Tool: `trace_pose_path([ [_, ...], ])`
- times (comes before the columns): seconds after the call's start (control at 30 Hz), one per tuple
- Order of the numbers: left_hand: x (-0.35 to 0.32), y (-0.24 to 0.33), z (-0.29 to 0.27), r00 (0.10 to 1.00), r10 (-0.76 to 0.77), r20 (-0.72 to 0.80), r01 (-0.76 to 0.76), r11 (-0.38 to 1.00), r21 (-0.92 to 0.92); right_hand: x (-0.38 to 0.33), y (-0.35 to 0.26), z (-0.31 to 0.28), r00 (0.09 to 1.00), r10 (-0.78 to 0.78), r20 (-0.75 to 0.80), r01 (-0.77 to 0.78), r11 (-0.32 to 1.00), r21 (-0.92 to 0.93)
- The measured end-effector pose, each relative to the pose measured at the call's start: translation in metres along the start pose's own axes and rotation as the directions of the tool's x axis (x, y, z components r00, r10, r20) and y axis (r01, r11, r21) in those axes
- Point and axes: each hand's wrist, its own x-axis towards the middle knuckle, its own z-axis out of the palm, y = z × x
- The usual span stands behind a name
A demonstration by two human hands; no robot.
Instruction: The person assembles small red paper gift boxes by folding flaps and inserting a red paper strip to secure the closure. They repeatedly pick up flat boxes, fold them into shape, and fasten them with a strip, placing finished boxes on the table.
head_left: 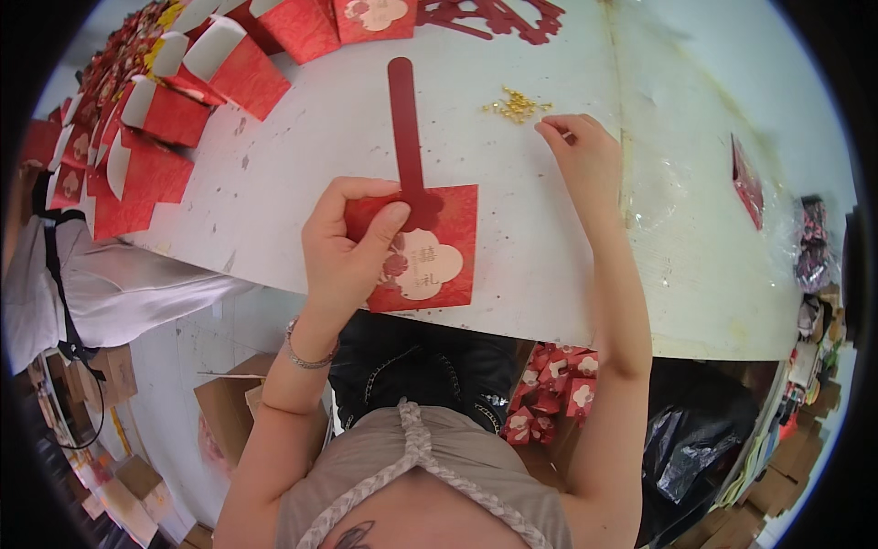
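My left hand [352,242] is closed on a flat red paper gift box [462,242] with a cream flower-shaped label, held at the table's near edge. A dark red paper strap [404,119] runs up from the box, its wider scalloped end lying over the box's upper part beside my thumb. Beyond and to the right lies a small pile of gold paper fasteners [518,105]. My right hand [583,151] is just right of that pile, thumb and fingertips pinched together. Whatever they hold, if anything, is too small to make out.
Red open-topped boxes [240,69] stand in rows along the far left of the white table [521,265]. More dark red straps [494,16] lie at the back. A red packet [746,183] sits at right. Below the edge, a carton holds red boxes [549,389]. Another person's sleeve [119,284] is at left.
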Motion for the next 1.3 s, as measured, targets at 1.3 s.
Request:
trace_pose_path([
  [1.3,-0.007,-0.028,-0.003,0.767,0.611,0.196,-0.632,0.772,0.069,-0.110,-0.109,-0.014,0.897,-0.409,-0.169,0.443,0.834,0.330],
])
